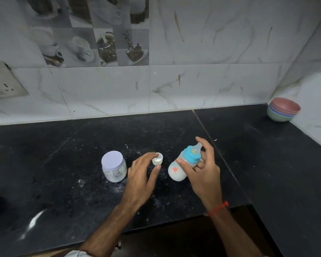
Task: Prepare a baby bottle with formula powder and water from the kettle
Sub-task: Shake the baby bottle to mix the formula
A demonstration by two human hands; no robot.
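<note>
Bottle (182,164) is the landmark in the head view: it leans on the black bench (63,164), its base low and to the left, its teat high and to the right. It has a blue collar with a clear teat, and white liquid fills the lower part. The right hand (202,173) holds the bottle from the right side. The thumb lies across the body just below the blue collar, two fingers (199,165) curl behind the neck, and the index finger stands up, straight, behind the teat.

Just left of the bottle a small clear cap (158,160) sits on the bench, with some white marks inside. The left hand (141,175) reaches to the cap; its fingers are spread, one fingertip touches the left edge of the cap and the thumb tip is just below it. If the hand really pinches the cap, I cannot tell.

Further left of the bottle, beyond the left hand, stands a jar (113,168) with a pale lid and white powder inside. White powder is scattered on the bench around the jar and the cap.

Far right of the bottle, in the corner by the tiled wall, is a stack of coloured bowls (283,111). The right wrist wears a red thread (219,208).
</note>
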